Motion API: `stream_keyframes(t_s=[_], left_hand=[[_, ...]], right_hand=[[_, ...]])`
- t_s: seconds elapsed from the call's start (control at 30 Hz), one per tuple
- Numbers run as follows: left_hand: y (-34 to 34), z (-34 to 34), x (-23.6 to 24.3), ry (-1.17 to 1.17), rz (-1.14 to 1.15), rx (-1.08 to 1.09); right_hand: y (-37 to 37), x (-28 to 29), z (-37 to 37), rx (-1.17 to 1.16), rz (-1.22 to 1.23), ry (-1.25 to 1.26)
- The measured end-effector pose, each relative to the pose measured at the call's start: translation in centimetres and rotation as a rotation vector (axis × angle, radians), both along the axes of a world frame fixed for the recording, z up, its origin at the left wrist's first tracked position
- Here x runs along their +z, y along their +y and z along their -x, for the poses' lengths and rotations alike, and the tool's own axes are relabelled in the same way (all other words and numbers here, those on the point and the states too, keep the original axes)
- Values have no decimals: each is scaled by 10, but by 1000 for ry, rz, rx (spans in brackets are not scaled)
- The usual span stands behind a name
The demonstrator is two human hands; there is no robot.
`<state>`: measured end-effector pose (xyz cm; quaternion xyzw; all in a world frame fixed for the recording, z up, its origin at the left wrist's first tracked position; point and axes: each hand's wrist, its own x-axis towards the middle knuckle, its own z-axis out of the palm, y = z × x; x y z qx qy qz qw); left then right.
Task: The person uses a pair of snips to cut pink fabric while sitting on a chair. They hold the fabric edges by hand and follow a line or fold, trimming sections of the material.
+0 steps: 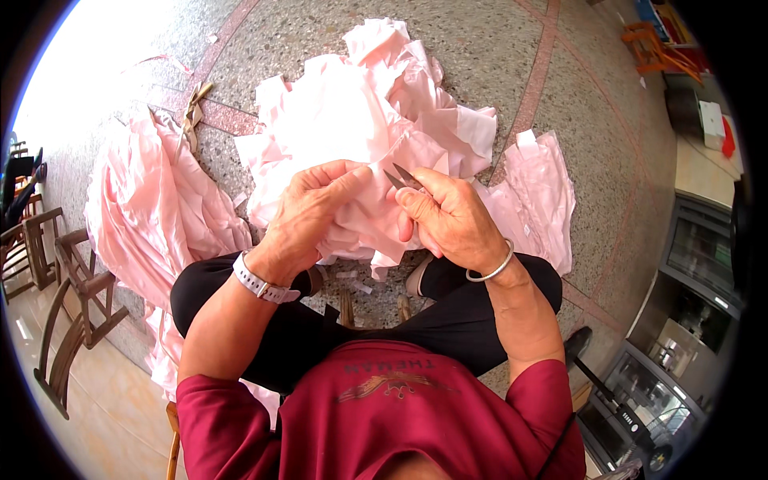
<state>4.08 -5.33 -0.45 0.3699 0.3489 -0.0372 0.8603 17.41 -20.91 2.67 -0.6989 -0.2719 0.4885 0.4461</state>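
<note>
My left hand (308, 204) is closed in a pinch on a piece of pale pink cloth (332, 112). The cloth belongs to a big crumpled heap on the floor in front of my knees, and part of it hangs between my hands. In my right hand (458, 220) is a pair of small thread snips (398, 178). Their two pointed dark blades stand apart and point toward my left hand, close to the pinched cloth. My right fingers hide the rest of the snips. Whether the blades touch the cloth I cannot tell.
Another pink cloth pile (148, 188) lies at my left, with a brown ribbon (192, 116) beside it. Folded pink cloth (538, 188) lies at my right. Wooden chairs (84, 292) stand far left, a glass-fronted cabinet (698, 256) at right. Small white scraps (352, 280) lie between my feet.
</note>
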Motion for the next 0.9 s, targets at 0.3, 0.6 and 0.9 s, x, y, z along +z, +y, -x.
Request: stream_keyframes(t_s=[0.3, 0.6, 0.9], left_hand=[[0, 2, 4, -7, -8, 25], [1, 4, 0, 25, -39, 30], [-1, 5, 3, -4, 44, -24]], right_hand=[[8, 3, -1, 42, 29, -34], [10, -1, -1, 46, 36, 3], [9, -7, 1, 40, 6, -30]])
